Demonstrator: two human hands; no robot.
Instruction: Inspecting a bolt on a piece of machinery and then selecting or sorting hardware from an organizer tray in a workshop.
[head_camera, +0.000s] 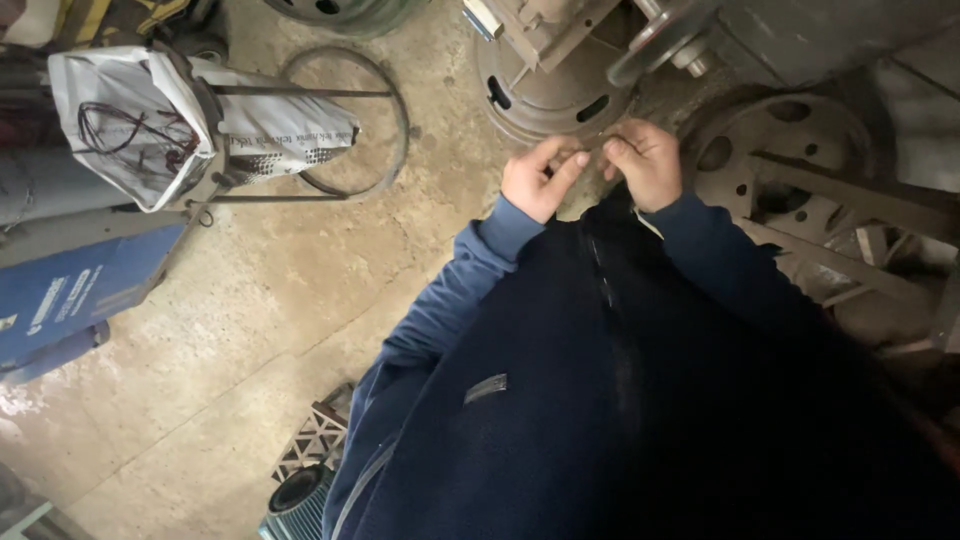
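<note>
I look straight down my dark blue jacket (560, 400). My left hand (542, 176) and my right hand (647, 160) are held close together in front of my chest, fingers curled and pinched near the jacket's front edge by its zipper (603, 270). What the fingertips pinch is too small to tell. Just beyond the hands sits a round metal disc with slots (540, 95), under a machine's metal parts (560, 25).
A white sack hangs in a round metal stand (200, 120) at the upper left, above a blue panel (70, 295). A metal wheel rim with a frame across it (800, 170) lies at the right. Concrete floor (250, 330) spreads left; a grated object (315, 445) lies near my feet.
</note>
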